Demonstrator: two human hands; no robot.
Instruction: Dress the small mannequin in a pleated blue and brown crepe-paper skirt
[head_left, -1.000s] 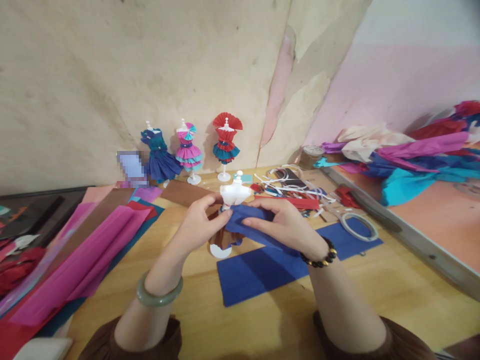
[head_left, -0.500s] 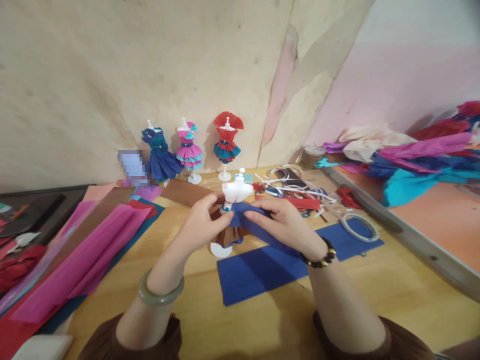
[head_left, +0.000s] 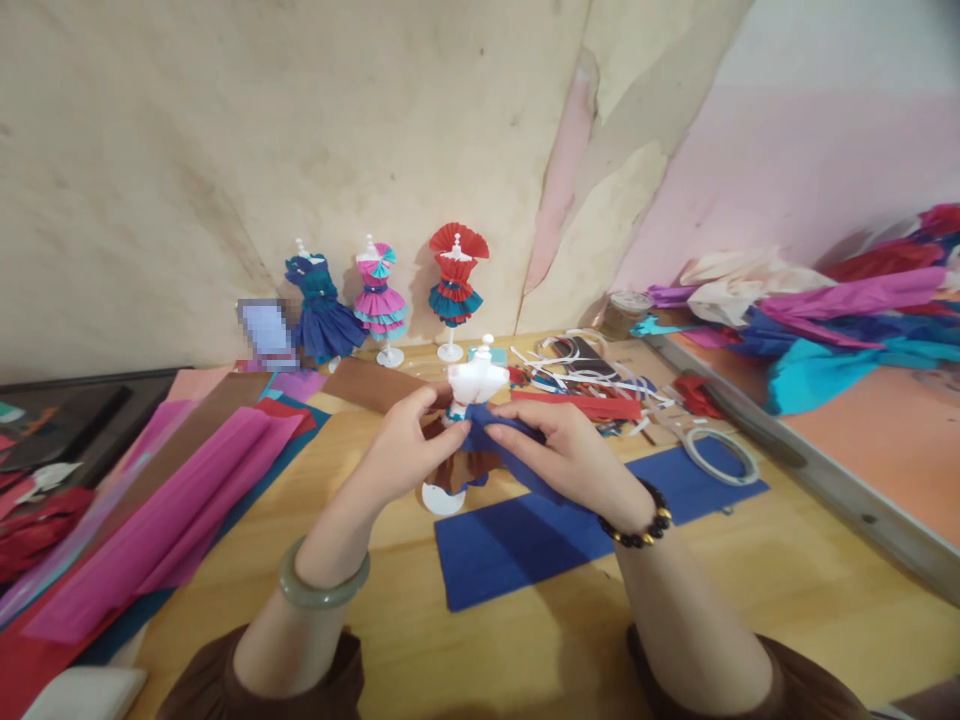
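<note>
A small white dress form on a round white base stands between my hands, wearing a brown ruffled skirt. My left hand wraps its waist, the thumb pressing a blue crepe paper strip against it. Pinched between the thumb and fingers of my right hand, the same strip trails off under the palm. Part of the waist and the strip's far end are hidden by my hands. A larger blue crepe paper sheet lies flat below on the table.
Three dressed mini forms, blue, pink and red, line the wall. A tape roll rests on the blue sheet. White strips clutter the back. Coloured papers lie left; an orange tray with crumpled paper is right.
The right fingers have shifted slightly, and the blue strip looks more gathered at the form's waist. Otherwise the scene is nearly the same.
</note>
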